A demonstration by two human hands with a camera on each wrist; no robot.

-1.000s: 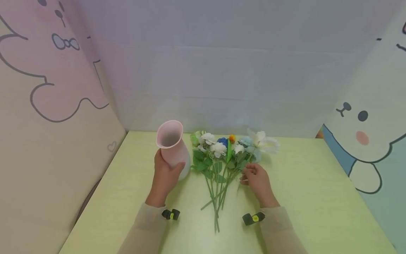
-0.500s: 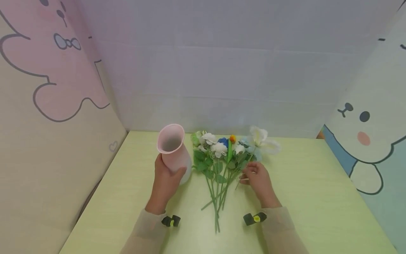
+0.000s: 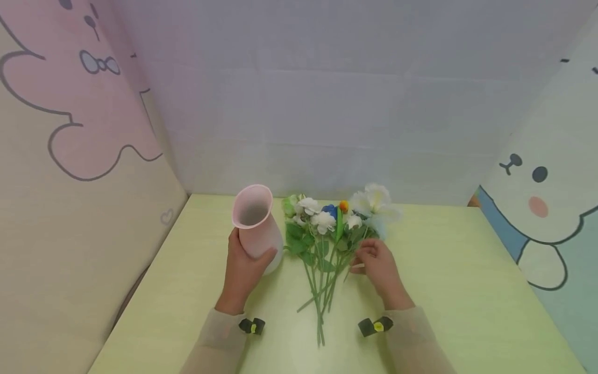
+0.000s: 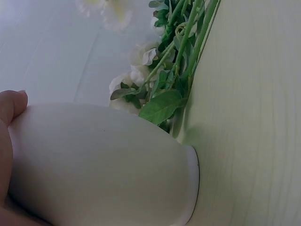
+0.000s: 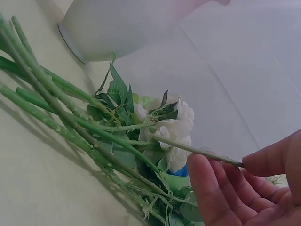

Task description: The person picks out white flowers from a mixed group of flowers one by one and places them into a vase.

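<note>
The left wrist view's lower edge crops the vase point(image 4: 103, 165).

The vase point(image 3: 258, 235) shades from pink at the rim to white below, the blooms point(image 3: 324, 222) are white, deep blue and orange over green leaves point(image 4: 162, 106), the worktop point(image 3: 467, 291) is pale yellow-green with faint grain streaks, and grey-outlined cartoon figures point(image 3: 93, 148) in pink and white pattern the side walls point(image 3: 70, 249).

The large white artificial flower with a yellowish centre point(image 3: 375, 202) is farther left, hiding more of the pale blue blooms point(image 3: 377, 228). The smooth pink-and-white flared vase point(image 3: 261, 241) sits slightly lower in the head view.
</note>
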